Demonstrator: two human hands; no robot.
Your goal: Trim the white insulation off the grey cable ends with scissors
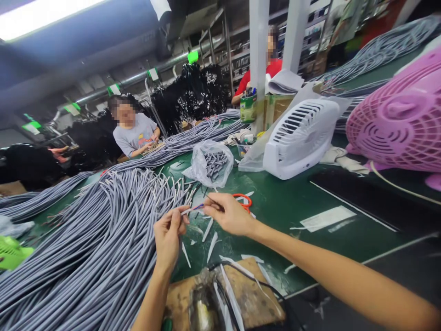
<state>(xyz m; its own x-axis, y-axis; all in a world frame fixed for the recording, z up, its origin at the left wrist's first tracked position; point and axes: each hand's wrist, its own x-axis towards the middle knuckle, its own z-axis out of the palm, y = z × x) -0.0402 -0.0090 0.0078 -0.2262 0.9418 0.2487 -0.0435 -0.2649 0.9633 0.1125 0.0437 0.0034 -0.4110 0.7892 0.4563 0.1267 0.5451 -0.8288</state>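
Between my hands is the stripped end of a grey cable [186, 211], with thin coloured wires [199, 207], blue and reddish, showing. My left hand [168, 234] is closed round the grey jacket. The fingertips of my right hand [225, 212] pinch the thin wires at their tips. A large bundle of grey cables [113, 225] fills the left of the table, its cut ends near my left hand. Scissors with orange handles [245, 200] lie just behind my right hand, partly hidden by it.
A clear bag of short grey pieces [215, 165] lies beyond my hands. White scraps [212, 246] are strewn nearby. A stained wooden board [251, 294] with a dark metal device is closest to me. A white fan [301, 138] and a pink fan [399, 115] stand right. A co-worker [132, 128] sits opposite.
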